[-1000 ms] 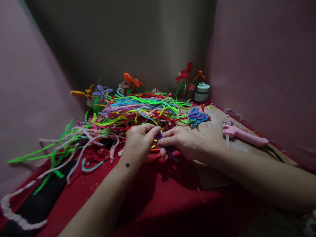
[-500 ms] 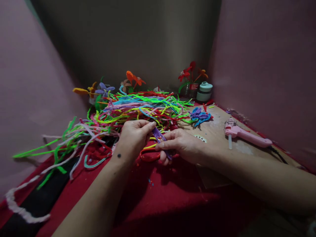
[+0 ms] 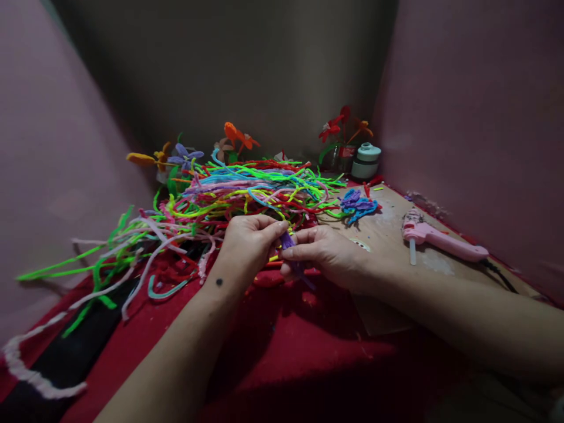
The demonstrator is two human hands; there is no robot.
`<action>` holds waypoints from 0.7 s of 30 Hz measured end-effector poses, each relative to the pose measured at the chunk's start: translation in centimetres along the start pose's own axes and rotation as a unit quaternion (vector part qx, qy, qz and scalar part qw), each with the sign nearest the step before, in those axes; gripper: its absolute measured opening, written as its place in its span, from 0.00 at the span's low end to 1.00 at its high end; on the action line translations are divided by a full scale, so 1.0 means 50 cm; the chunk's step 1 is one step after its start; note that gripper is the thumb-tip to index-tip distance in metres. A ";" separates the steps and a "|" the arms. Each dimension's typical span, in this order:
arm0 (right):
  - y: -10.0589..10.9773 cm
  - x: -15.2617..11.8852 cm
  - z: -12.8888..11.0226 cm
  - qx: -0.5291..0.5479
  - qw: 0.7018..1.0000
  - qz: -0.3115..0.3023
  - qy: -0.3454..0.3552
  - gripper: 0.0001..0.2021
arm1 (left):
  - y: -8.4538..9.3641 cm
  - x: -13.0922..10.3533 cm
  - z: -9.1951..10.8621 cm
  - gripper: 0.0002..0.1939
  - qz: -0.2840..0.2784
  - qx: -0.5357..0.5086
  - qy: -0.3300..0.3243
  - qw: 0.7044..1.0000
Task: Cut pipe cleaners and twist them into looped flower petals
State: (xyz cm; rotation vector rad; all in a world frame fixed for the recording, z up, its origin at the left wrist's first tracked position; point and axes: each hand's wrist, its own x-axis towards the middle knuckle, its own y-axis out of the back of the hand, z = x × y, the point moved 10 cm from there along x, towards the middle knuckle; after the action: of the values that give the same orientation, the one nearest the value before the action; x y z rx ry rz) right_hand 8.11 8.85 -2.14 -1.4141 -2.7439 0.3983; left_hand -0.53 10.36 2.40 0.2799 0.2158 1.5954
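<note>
Between my two hands is a purple pipe cleaner (image 3: 288, 241), folded or bunched into a short bundle. My left hand (image 3: 253, 241) pinches its upper end between thumb and fingers. Lower down, my right hand (image 3: 319, 252) grips the same piece, and its loose end pokes out below the fingers. Just behind and under the hands lie scissors with red-orange handles (image 3: 268, 281), mostly covered. A large heap of multicoloured pipe cleaners (image 3: 247, 188) spreads directly beyond my hands.
A pink glue gun (image 3: 445, 238) lies on a cardboard sheet (image 3: 392, 205) at right, near a blue and purple pipe-cleaner cluster (image 3: 359, 205). Pipe-cleaner flowers (image 3: 235, 134) and a pale green jar (image 3: 366, 161) stand at the back. Red cloth (image 3: 299, 352) covers the front.
Both hands have drawn closer together around the purple pipe cleaner, the left moving slightly right. The purple strands now look more bunched, and the scissor handles are more hidden.
</note>
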 end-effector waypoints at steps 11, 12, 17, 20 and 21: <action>0.021 0.019 0.016 0.136 0.990 0.026 0.012 0.03 | -0.020 0.004 0.003 0.13 -0.056 -0.075 -0.014 0.996; 0.020 0.019 0.006 0.155 0.987 0.021 0.027 0.04 | -0.016 0.007 0.000 0.14 -0.053 -0.105 -0.009 0.993; 0.042 0.015 -0.029 0.190 0.976 0.053 0.095 0.07 | -0.039 0.003 -0.030 0.15 -0.136 -0.155 0.062 0.977; 0.052 0.016 -0.034 0.191 0.973 0.069 0.109 0.07 | -0.063 -0.013 -0.040 0.13 -0.195 -0.148 0.089 0.965; 0.052 0.017 -0.035 0.190 0.973 0.068 0.112 0.07 | -0.066 -0.015 -0.039 0.12 -0.201 -0.143 0.087 0.965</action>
State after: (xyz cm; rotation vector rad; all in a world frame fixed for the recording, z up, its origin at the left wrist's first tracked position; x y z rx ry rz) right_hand 9.93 11.35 -1.14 -1.4423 -2.2504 0.6793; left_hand 2.03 9.82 -0.52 -0.1262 0.1620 1.2264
